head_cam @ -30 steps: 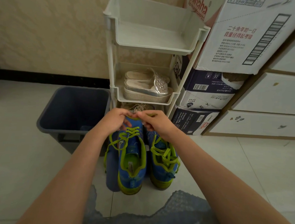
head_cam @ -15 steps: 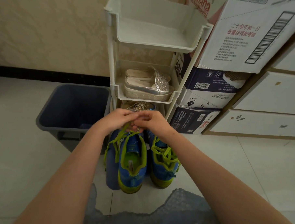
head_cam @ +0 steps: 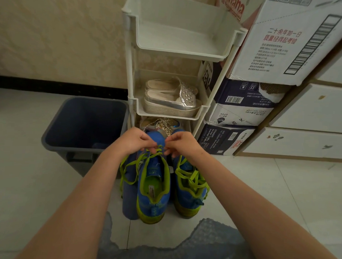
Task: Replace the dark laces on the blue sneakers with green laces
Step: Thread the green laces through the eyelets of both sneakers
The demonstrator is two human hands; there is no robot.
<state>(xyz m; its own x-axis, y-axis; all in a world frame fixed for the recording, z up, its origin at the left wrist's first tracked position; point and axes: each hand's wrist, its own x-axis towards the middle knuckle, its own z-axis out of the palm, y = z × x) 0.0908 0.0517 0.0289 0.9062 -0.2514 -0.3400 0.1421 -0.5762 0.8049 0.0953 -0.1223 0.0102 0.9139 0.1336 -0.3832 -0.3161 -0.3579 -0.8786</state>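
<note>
2 blue, lime-trimmed shoes on the tile floor [head_cam: 26, 181], toes at the white rack [head_cam: 129, 72]: left sneaker [head_cam: 153, 189], right sneaker [head_cam: 189, 194], both w/ green lace. L hand [head_cam: 134, 140] & R hand [head_cam: 182, 144] each pinch the green lace [head_cam: 160, 147] at left sneaker's toe; fingers hide the eyelets. Grey bin [head_cam: 54, 128] just left, boxes [head_cam: 235, 114] right; floor open either side

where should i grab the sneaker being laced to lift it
Take the sneaker by its heel collar, coming from above on the near side: the heel faces the person and the mouth gapes open, while the left hand and right hand pinch the green lace at the toe end.
</note>
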